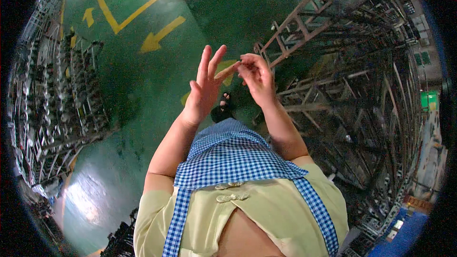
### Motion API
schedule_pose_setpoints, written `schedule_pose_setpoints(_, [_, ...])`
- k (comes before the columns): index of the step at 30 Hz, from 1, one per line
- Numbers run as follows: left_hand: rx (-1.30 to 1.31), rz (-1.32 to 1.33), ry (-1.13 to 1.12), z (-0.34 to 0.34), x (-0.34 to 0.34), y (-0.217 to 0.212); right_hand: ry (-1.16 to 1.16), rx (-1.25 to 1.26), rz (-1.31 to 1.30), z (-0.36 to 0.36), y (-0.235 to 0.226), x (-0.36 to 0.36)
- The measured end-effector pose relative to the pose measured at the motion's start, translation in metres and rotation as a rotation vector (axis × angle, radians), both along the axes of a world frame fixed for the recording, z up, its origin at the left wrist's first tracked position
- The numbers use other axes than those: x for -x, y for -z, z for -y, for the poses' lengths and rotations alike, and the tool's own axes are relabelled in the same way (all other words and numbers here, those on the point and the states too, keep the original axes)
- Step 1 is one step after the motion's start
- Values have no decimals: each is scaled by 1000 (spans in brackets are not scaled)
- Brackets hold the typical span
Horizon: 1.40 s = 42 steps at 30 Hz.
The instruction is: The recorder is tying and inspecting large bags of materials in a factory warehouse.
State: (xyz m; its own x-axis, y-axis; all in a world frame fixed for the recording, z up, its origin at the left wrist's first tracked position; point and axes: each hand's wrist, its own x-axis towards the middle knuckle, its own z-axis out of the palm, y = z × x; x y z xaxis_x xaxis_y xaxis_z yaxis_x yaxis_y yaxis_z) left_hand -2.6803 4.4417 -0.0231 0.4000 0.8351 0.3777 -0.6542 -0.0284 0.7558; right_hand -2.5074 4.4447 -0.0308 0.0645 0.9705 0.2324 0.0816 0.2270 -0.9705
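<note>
Both of my hands are raised in front of my body above the green floor. My left hand (204, 88) is open, its fingers stretched and spread, the thumb standing apart. One of its fingers points toward my right hand (257, 77). My right hand is closed in a pinch, with its thumb and fingertips at the tip of that left finger. I can make out no object or tool in either hand. Below them hangs the blue-and-white checked apron (228, 159) that I wear.
Metal racks with dark parts (66, 100) line the left side. Tall dark metal frames (352, 90) crowd the right. Yellow arrows and lines (162, 35) mark the green floor (138, 81). A blue surface (400, 238) lies at the lower right.
</note>
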Motion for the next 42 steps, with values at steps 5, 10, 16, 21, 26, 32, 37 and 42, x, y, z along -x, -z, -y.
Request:
schedule_pose_setpoints(5, [-251,-296,-37,-113,-5,-18,52,-425,431,-114,-21,-15])
schedule_pose_setpoints(10, [-326,-400,-31,-199,-43,-35,78,-495,670,-192,-39,-53])
schedule_pose_setpoints(16, [-347,-464,-3,-293,-84,-41,176,-446,705,-286,-31,-90])
schedule_pose_setpoints(21, [-279,-267,106,-391,-111,-32,345,-253,442,-361,-18,-119])
schedule_pose_setpoints(26, [-258,-81,276,-484,-117,-47,342,-106,84,-414,-31,-121])
schedule_pose_setpoints(32, [-144,11,448,-553,-142,-53,521,-52,-29,-449,-50,-129])
schedule_pose_setpoints(37, [28,-313,334,-582,-163,-31,503,65,-601,-448,-48,-149])
schedule_pose_setpoints(42, [-521,-590,92,-589,-198,-34,402,-20,-680,-435,-51,-164])
